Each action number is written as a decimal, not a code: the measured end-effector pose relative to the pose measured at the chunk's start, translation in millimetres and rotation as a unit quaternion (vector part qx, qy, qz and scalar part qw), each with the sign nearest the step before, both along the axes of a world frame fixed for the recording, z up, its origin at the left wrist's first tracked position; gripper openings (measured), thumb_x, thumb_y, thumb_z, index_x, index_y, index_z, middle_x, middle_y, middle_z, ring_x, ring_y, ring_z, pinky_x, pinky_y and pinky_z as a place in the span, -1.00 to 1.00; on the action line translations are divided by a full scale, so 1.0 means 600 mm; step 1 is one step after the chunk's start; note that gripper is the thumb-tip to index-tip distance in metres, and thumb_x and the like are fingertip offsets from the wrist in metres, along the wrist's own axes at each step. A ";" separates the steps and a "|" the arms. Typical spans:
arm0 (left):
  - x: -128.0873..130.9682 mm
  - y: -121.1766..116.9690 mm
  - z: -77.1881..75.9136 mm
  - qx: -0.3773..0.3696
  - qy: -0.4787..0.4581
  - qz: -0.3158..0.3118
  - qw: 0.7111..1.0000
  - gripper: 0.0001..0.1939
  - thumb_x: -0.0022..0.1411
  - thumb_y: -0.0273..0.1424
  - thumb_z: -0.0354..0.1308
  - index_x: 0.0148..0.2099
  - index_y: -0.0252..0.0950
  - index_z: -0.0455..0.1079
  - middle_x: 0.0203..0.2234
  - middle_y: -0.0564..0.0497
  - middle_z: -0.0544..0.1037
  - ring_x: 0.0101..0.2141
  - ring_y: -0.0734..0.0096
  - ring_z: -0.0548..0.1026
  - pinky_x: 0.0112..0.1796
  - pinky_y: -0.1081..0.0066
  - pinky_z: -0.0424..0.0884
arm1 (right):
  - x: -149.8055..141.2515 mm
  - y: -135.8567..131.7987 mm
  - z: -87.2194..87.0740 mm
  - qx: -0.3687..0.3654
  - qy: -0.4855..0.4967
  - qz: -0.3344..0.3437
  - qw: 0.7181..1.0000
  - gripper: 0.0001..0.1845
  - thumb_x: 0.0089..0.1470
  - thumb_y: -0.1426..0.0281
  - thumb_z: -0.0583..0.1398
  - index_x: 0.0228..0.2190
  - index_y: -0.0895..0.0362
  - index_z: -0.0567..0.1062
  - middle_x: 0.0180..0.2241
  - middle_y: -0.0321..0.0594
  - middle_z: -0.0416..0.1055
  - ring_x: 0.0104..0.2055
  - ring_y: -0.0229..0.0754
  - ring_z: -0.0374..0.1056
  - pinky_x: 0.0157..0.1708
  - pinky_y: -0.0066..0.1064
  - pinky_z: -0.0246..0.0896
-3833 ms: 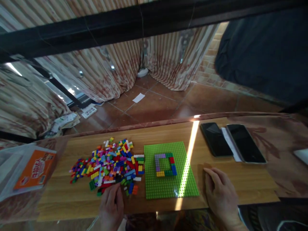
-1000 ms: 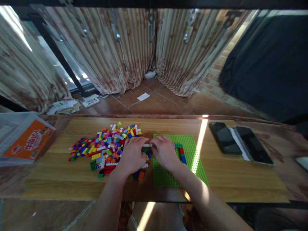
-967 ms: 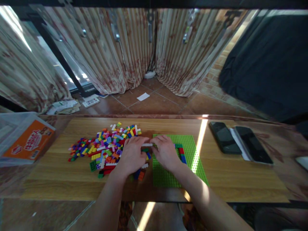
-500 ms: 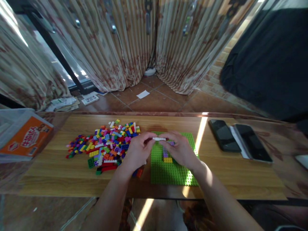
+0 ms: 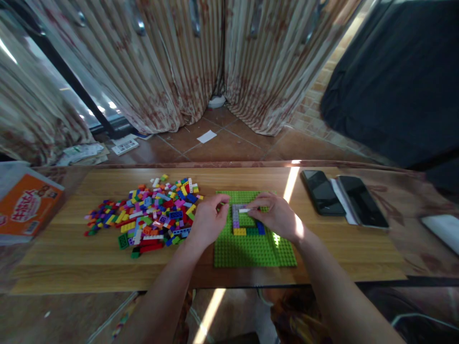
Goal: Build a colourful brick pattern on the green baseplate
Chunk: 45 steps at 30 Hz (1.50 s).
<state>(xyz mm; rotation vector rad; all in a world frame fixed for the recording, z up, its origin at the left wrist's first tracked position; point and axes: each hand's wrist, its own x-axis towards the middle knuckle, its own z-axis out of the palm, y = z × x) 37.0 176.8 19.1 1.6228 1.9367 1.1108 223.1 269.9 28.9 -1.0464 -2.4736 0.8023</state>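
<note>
A green baseplate lies on the wooden table, with a small square wall of purple, yellow and blue bricks on it. My right hand pinches a thin white brick and holds it at the top of that brick wall. My left hand rests at the baseplate's left edge, fingers curled, its fingertips close to the wall. What its fingers hold, if anything, is hidden. A heap of loose coloured bricks lies to the left.
Two dark phones lie side by side on the table's right, on a white sheet. An orange packet sits in a clear bag at far left. Another white object is at far right. Curtains and tiled floor lie beyond.
Both hands picked a thin white brick from the heap's edge, lifted it over the baseplate, and my right hand has now brought it down onto the brick wall.
</note>
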 end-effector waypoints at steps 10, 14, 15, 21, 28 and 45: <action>0.012 0.007 0.000 -0.031 0.061 -0.023 0.997 -0.81 0.17 -0.52 0.12 -0.15 -0.28 0.46 -0.24 -0.02 0.61 -0.24 0.31 0.55 -0.17 0.32 0.45 | -0.013 -0.011 -0.008 0.054 -0.020 0.019 0.998 -0.89 -0.03 0.53 0.30 -0.43 0.07 0.59 -0.41 -0.24 0.47 -0.26 -0.14 0.33 -0.17 -0.29 0.22; 0.014 0.007 0.000 -0.039 0.071 -0.027 0.996 -0.80 0.18 -0.50 0.12 -0.13 -0.27 0.45 -0.22 -0.03 0.60 -0.24 0.30 0.55 -0.16 0.30 0.45 | -0.015 -0.012 -0.013 0.074 -0.018 0.001 0.997 -0.90 -0.01 0.50 0.29 -0.42 0.07 0.60 -0.36 -0.21 0.48 -0.21 -0.11 0.32 -0.15 -0.27 0.22; 0.014 0.007 0.000 -0.039 0.071 -0.027 0.996 -0.80 0.19 -0.50 0.12 -0.13 -0.27 0.45 -0.23 -0.03 0.60 -0.24 0.30 0.54 -0.16 0.30 0.45 | -0.015 -0.012 -0.013 0.073 -0.017 -0.001 0.997 -0.89 -0.02 0.50 0.29 -0.42 0.07 0.60 -0.35 -0.21 0.48 -0.21 -0.11 0.32 -0.15 -0.27 0.22; 0.015 0.006 -0.001 -0.034 0.075 -0.035 0.996 -0.80 0.19 -0.50 0.11 -0.13 -0.28 0.45 -0.21 -0.04 0.59 -0.22 0.29 0.54 -0.14 0.28 0.44 | -0.016 -0.015 -0.009 0.078 -0.029 0.013 0.996 -0.89 0.02 0.49 0.27 -0.40 0.05 0.60 -0.37 -0.21 0.45 -0.22 -0.10 0.30 -0.17 -0.27 0.21; 0.014 0.008 -0.004 -0.039 0.083 -0.037 0.995 -0.81 0.20 -0.49 0.11 -0.13 -0.29 0.45 -0.22 -0.05 0.59 -0.22 0.27 0.53 -0.14 0.27 0.43 | -0.020 -0.020 -0.004 0.088 -0.056 0.028 0.994 -0.84 0.05 0.53 0.23 -0.39 0.07 0.61 -0.37 -0.17 0.43 -0.23 -0.09 0.29 -0.15 -0.26 0.21; 0.019 0.008 -0.004 -0.038 0.091 -0.029 0.995 -0.84 0.22 -0.42 0.12 -0.14 -0.27 0.44 -0.23 -0.05 0.59 -0.28 0.29 0.53 -0.20 0.30 0.43 | -0.018 -0.019 -0.016 0.083 -0.034 -0.003 0.996 -0.89 0.00 0.52 0.27 -0.43 0.08 0.58 -0.35 -0.19 0.46 -0.22 -0.10 0.31 -0.16 -0.26 0.22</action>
